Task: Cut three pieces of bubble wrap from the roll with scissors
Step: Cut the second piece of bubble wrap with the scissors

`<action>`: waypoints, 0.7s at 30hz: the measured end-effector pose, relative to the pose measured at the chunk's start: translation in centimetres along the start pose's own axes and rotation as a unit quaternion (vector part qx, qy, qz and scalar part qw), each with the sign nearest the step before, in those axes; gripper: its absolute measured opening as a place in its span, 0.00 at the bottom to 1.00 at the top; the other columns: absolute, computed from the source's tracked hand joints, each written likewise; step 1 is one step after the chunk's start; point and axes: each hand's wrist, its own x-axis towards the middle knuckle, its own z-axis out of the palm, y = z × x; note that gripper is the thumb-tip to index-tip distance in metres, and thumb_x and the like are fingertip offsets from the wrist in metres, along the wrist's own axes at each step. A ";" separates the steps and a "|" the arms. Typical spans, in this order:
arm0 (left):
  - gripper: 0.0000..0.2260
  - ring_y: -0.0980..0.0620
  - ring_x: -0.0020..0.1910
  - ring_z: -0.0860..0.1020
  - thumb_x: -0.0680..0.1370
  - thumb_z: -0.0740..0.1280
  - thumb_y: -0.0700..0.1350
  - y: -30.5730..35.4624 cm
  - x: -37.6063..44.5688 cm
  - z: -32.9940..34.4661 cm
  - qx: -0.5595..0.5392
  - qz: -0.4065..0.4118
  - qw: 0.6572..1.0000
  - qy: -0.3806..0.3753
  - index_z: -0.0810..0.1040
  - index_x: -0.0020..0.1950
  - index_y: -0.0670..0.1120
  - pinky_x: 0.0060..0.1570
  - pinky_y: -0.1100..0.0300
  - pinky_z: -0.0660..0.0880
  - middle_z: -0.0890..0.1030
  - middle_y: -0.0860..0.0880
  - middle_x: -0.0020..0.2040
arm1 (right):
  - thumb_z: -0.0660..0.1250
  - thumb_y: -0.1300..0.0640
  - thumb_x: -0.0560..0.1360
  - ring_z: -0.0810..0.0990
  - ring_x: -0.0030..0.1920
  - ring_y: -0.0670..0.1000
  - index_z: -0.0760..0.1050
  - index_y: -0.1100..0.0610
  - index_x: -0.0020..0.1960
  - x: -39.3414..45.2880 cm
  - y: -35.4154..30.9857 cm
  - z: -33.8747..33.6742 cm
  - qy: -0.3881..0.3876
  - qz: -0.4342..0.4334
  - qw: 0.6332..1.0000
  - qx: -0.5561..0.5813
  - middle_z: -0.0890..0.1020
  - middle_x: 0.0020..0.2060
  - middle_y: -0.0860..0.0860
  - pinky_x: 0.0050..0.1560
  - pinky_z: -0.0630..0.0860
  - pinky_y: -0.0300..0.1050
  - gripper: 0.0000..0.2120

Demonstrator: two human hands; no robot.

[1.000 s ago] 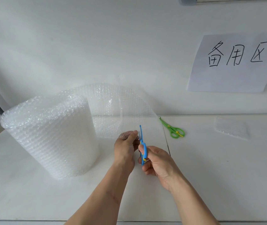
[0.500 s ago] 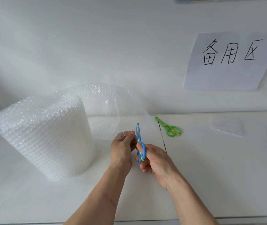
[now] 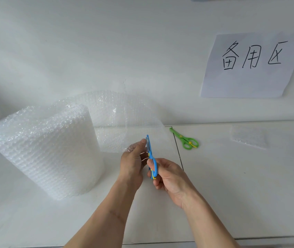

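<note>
White table (image 3: 250, 194) carries everything. Your bubble wrap roll (image 3: 44, 151) stands upright at the left, clear and bumpy, its loose sheet (image 3: 124, 119) arching right toward your hands. One cut piece (image 3: 249, 136) lies flat far right, below the wall sign (image 3: 253, 65). Left hand (image 3: 133, 158) pinches the sheet's edge; right hand (image 3: 169, 176) closed on the blue scissors (image 3: 151, 156), blades up at that edge. Green scissors (image 3: 185, 139) lie apart
</note>
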 end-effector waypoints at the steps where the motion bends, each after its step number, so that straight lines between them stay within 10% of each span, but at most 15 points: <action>1: 0.07 0.49 0.33 0.77 0.76 0.71 0.44 0.1 0.1 0.0 0.003 -0.003 1.000 0.000 0.79 0.41 0.42 0.34 0.54 0.74 0.78 0.47 0.35 | 0.73 0.49 0.72 0.72 0.26 0.48 0.82 0.52 0.42 0.0 0.0 0.0 -0.001 0.000 1.000 -0.001 0.80 0.33 0.53 0.28 0.70 0.40 0.07; 21: 0.09 0.49 0.24 0.70 0.77 0.70 0.44 -0.7 -0.2 -0.7 0.007 0.011 1.000 0.002 0.77 0.40 0.40 0.25 0.58 0.67 0.74 0.42 0.32 | 0.69 0.39 0.71 0.70 0.27 0.49 0.79 0.52 0.40 0.4 -0.2 1.1 -0.011 -0.009 1.000 0.022 0.78 0.34 0.54 0.30 0.67 0.41 0.16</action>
